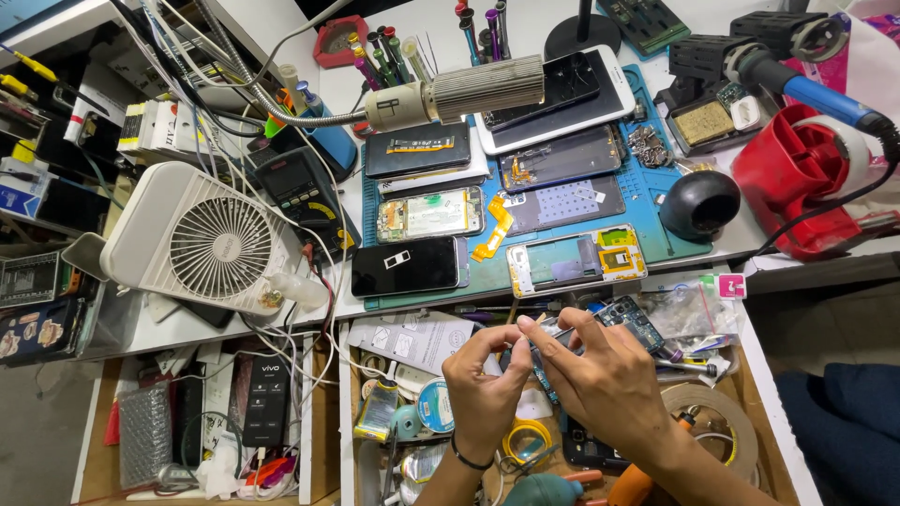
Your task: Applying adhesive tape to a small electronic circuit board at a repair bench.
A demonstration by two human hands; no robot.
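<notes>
My left hand and my right hand meet over an open drawer, both gripping a small opened phone body with a blue circuit board. The fingertips of both hands pinch its left end; the rest of it sticks out to the upper right past my right hand. A dark band circles my left wrist. On the blue work mat above lie several phones and parts: a black phone, a bare phone frame with a yellow patch and an opened phone.
A white desk fan stands at the left, with a multimeter and tangled cables beside it. A red holder with a blue-handled iron is at the right. A flexible lamp reaches over the mat. Tape rolls and clutter fill the drawer.
</notes>
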